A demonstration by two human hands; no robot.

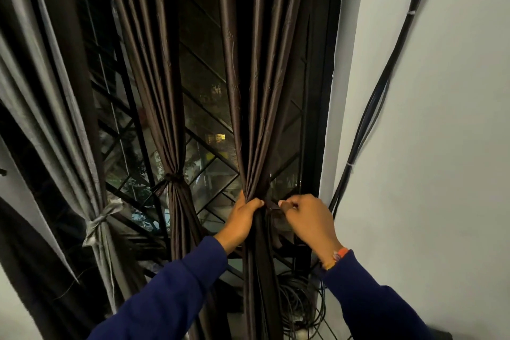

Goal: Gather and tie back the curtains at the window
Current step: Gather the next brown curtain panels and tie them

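Observation:
A dark brown curtain [256, 107] hangs at the right side of the window, bunched into a narrow bundle at waist height. My left hand [242, 219] is wrapped around that bundle from the left. Just right of it, my right hand [309, 218] pinches a dark tie strip [276, 225] that dangles beside the bundle. Further left, a second brown curtain [165, 107] is cinched by a knotted tie [172, 177]. At the far left a grey curtain [55, 119] is bound with a pale tie [99, 222].
Black diagonal window bars [209, 146] stand behind the curtains, with night outside. A white wall [441, 146] rises at the right, with black cables [380, 96] running down it. A coil of cable [300, 303] lies on the sill below my right hand.

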